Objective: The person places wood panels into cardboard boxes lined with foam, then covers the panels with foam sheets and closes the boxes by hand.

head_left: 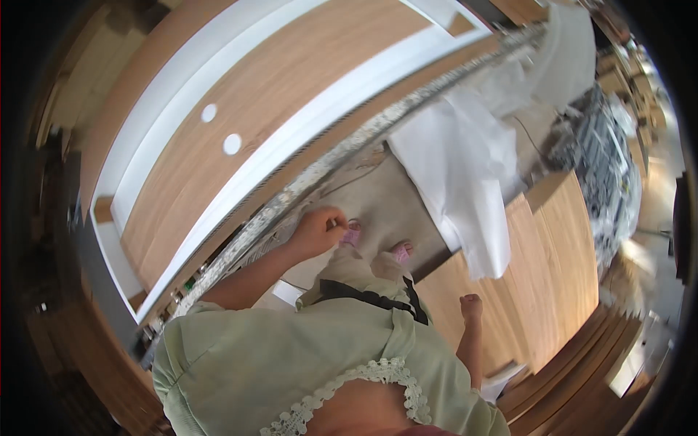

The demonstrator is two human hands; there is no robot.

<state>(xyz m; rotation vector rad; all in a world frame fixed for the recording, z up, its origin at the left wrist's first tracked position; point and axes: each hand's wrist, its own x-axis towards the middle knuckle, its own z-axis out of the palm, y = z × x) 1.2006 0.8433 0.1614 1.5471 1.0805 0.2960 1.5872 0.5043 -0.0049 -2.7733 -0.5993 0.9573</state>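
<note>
My left hand point(318, 232) hangs in front of my body, its fingers loosely curled and nothing visible in them. Nearest to it is the edge of a long table that carries a wood-grain panel point(291, 80) with white borders and two round white spots. My right hand point(472, 306) is held low at my right side, closed into a small fist, with nothing seen in it. Below and beside that hand lie light wooden boards point(552, 269). A sheet of white wrapping foam point(465, 160) drapes over the far end of the boards.
A bundle wrapped in clear plastic point(600, 167) stands at the right beyond the boards. Stacked brown panels point(582, 370) lie at the lower right. Between table and boards is a strip of grey floor point(385, 189), where my feet stand.
</note>
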